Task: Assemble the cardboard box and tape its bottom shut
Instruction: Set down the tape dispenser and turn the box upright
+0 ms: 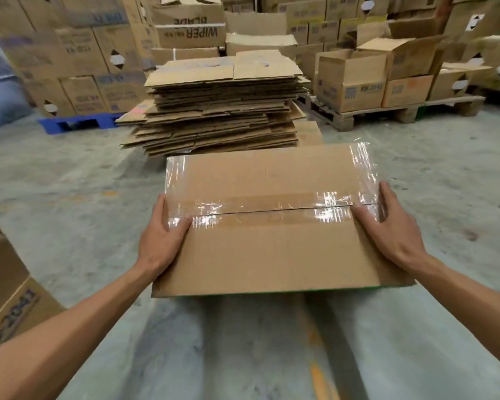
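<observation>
A brown cardboard box is held up in front of me above the floor, its flapped face turned up. Clear tape runs along the centre seam, and more clear tape covers the left and right edges. My left hand grips the box's left edge, thumb lying on the tape and fingers wrapped around the side. On the opposite edge, my right hand clasps the box the same way. No tape roll or dispenser is in sight.
A tall stack of flattened cardboard boxes lies on the concrete floor just beyond the box. Another carton stands at the lower left. Pallets with stacked cartons fill the back, including a blue pallet at the left.
</observation>
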Demonstrator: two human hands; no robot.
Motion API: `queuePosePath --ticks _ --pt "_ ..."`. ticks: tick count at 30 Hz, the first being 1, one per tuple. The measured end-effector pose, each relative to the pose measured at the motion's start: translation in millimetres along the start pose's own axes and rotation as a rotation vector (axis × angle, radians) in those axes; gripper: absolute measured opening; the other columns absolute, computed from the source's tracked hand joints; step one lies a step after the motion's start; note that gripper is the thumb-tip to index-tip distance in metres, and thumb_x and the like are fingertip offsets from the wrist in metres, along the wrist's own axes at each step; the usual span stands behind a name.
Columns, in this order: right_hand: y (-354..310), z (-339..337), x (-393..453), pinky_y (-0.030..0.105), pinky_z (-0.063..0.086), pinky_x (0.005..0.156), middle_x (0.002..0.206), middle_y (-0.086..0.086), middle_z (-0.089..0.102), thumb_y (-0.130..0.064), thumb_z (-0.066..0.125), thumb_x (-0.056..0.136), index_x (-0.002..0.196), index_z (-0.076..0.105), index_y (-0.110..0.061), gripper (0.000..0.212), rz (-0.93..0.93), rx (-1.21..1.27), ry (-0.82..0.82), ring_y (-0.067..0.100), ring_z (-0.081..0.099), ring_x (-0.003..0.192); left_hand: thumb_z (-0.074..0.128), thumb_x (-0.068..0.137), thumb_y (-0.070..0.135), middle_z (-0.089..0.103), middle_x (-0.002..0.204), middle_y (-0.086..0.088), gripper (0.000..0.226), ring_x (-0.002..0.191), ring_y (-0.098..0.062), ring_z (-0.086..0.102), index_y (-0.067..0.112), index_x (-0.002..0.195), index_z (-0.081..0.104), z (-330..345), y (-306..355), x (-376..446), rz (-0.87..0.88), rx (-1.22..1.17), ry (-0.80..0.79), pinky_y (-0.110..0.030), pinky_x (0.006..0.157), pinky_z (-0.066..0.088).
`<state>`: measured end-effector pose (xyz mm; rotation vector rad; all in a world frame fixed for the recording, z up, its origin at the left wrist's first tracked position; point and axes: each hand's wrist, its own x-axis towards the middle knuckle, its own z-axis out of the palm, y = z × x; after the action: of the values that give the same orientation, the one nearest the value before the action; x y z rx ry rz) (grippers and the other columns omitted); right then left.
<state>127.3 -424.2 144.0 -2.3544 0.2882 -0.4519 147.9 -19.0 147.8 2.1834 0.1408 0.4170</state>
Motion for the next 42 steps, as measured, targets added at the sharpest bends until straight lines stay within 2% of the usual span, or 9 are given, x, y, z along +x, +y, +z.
queuePosePath --ticks 6,11,16,20,25,28,32,36,42 --pt "0.2 13.9 -26.8 0.053 0.039 0.109 0.163 -0.007 0.023 -0.048 0.065 0.087 0.15 -0.008 -0.052 0.097 -0.053 0.214 -0.049 0.03 0.04 0.14 0.071 0.085 0.035 0.031 0.157 0.008 0.096 0.132 -0.013 0.043 0.042 0.153 0.003 -12.8 -35.3 -21.0 0.064 -0.06 -0.043 -0.038 0.109 0.04" --pt "57.3 23.7 -72.6 0.043 0.044 0.103 0.162 -0.006 0.026 -0.063 0.06 0.074 0.145 -0.021 -0.056 0.108 -0.005 0.146 -0.186 0.025 0.046 0.136 0.071 0.085 0.031 0.05 0.139 0.007 0.078 0.116 -0.011 0.059 0.055 0.141 0.021 -6.4 -82.9 -65.1 0.047 -0.013 -0.279 -0.044 0.099 0.05" --pt "70.3 26.6 -76.6 0.047 0.041 0.108 0.155 -0.005 0.037 -0.073 0.048 0.082 0.154 0.002 -0.043 0.091 0.054 0.255 -0.117 0.017 0.044 0.135 0.059 0.083 0.06 0.052 0.132 0.01 0.053 0.119 -0.002 0.055 0.052 0.13 0.036 -3.2 -75.1 -71.2 0.018 -0.128 -0.25 -0.033 0.101 0.046" --pt "39.6 22.9 -52.3 0.04 0.046 0.097 0.13 0.0 0.057 -0.051 0.046 0.097 0.141 0.042 -0.026 0.051 0.121 0.444 0.096 0.02 0.055 0.116 0.05 0.073 0.08 0.053 0.139 0.006 0.089 0.128 -0.01 0.049 0.029 0.146 0.037 -6.3 -54.1 -41.2 -0.038 -0.245 -0.153 -0.037 0.111 0.036" --pt "20.6 5.8 -11.2 0.033 0.044 0.079 0.122 0.01 0.062 -0.044 0.058 0.094 0.13 0.057 -0.016 0.046 0.243 0.471 0.099 0.022 0.06 0.102 0.056 0.096 0.033 0.049 0.137 -0.001 0.058 0.118 -0.013 0.049 0.016 0.148 0.037 -2.1 -39.7 -19.6 -0.128 -0.313 -0.115 -0.025 0.097 0.036" --pt "10.3 -11.6 7.2 0.031 0.045 0.069 0.109 0.004 0.066 -0.039 0.062 0.09 0.118 0.066 -0.017 0.036 0.391 0.455 -0.099 0.012 0.058 0.082 0.058 0.095 0.029 0.052 0.131 -0.005 0.057 0.114 -0.02 0.052 0.02 0.148 0.038 -10.2 -40.4 0.5 -0.206 -0.308 -0.187 -0.032 0.095 0.039" --pt "8.7 -30.6 27.2 0.038 0.049 0.083 0.095 0.003 0.065 -0.049 0.065 0.086 0.107 0.068 -0.02 0.036 0.559 0.362 -0.392 0.02 0.059 0.083 0.062 0.09 0.04 0.061 0.125 -0.001 0.059 0.108 -0.023 0.062 0.029 0.144 0.042 -19.5 -43.0 20.7 -0.319 -0.276 -0.337 -0.045 0.093 0.047" --pt "10.7 -29.8 44.0 0.038 0.05 0.08 0.103 0.006 0.07 -0.051 0.057 0.091 0.117 0.066 -0.017 0.044 0.541 0.285 -0.418 0.022 0.061 0.087 0.054 0.097 0.028 0.067 0.119 -0.001 0.041 0.101 -0.022 0.066 0.025 0.137 0.048 -16.3 -32.1 27.9 -0.333 -0.255 -0.439 -0.037 0.079 0.052" --pt "3.0 -17.3 57.2 0.042 0.05 0.078 0.117 0.007 0.066 -0.057 0.048 0.095 0.144 0.039 -0.027 0.058 0.331 0.175 -0.423 0.03 0.065 0.101 0.058 0.092 0.047 0.064 0.123 0.002 0.054 0.106 -0.02 0.064 0.027 0.14 0.042 -11.5 -26.2 33.0 -0.327 -0.174 -0.45 -0.042 0.097 0.05"
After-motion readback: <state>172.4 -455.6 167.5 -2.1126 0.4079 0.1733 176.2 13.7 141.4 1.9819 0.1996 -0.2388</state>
